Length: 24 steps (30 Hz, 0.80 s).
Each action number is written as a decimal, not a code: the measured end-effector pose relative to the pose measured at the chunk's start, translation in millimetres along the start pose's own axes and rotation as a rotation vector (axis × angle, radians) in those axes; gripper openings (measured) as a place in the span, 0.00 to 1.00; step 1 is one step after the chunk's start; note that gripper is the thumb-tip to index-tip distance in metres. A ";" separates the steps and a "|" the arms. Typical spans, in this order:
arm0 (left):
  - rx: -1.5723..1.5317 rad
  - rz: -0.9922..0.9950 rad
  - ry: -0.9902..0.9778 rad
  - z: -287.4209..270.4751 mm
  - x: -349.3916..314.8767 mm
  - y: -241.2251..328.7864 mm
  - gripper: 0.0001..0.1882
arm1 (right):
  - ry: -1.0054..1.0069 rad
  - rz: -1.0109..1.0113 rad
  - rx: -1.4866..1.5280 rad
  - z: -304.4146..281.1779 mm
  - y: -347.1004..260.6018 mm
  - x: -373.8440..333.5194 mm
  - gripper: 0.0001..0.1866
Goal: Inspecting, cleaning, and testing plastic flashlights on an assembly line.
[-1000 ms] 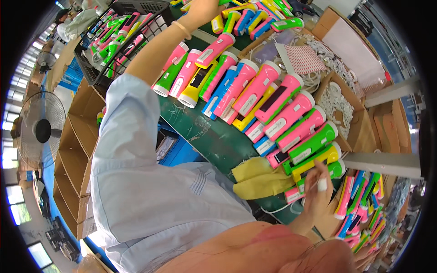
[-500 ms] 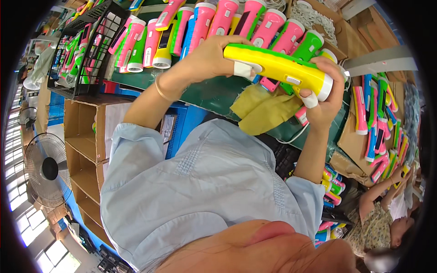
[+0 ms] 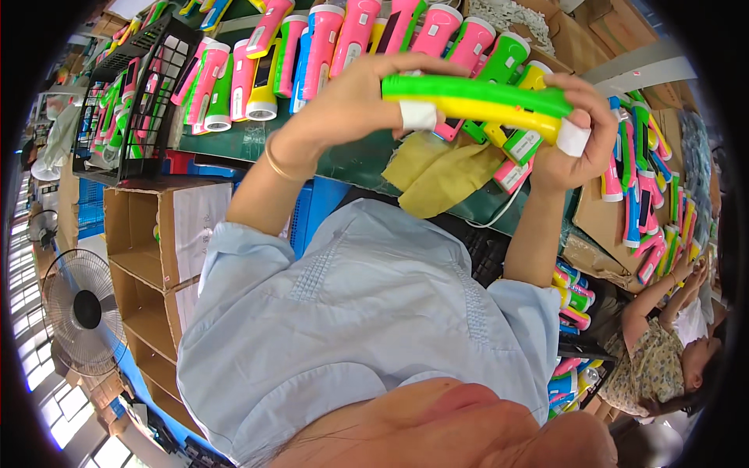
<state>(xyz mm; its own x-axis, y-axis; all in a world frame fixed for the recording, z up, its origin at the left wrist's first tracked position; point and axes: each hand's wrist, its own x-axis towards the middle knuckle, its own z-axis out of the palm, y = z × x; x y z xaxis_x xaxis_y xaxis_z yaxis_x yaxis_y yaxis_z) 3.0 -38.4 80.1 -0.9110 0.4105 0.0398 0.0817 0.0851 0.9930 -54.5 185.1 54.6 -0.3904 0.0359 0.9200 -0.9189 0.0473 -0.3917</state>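
A long green and yellow plastic torch (image 3: 476,100) is held level in front of me, above the green worktable (image 3: 343,156). My left hand (image 3: 355,97) grips its left end, with a white tape on one finger. My right hand (image 3: 573,140) grips its right end, thumb also taped. Beneath the torch lies a yellow cloth (image 3: 437,175). Behind it, a row of pink, green and yellow torches (image 3: 351,35) lies side by side on the table.
A black wire basket (image 3: 136,93) of torches stands at the left. Open cardboard boxes (image 3: 148,234) sit below it, and a floor fan (image 3: 82,312) further left. More torches (image 3: 644,187) lie at the right, where another person (image 3: 663,343) works.
One second ago my left hand reached far across the table and my right rested by the cloth. Now both hands hold the green and yellow torch, which has turned to show its green side.
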 end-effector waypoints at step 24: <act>-1.069 -0.236 0.034 38.0 31.7 -73.2 0.22 | -0.145 1.324 0.327 -31.9 -9.7 -60.3 0.14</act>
<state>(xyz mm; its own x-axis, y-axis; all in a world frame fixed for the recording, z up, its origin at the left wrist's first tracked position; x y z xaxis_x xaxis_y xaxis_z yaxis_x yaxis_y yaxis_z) -16.5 2.9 4.4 -0.8695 0.4608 -0.1778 -0.4746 -0.6799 0.5590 -20.2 214.3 2.4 -0.9626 -0.2354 -0.1342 0.1782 -0.1766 -0.9680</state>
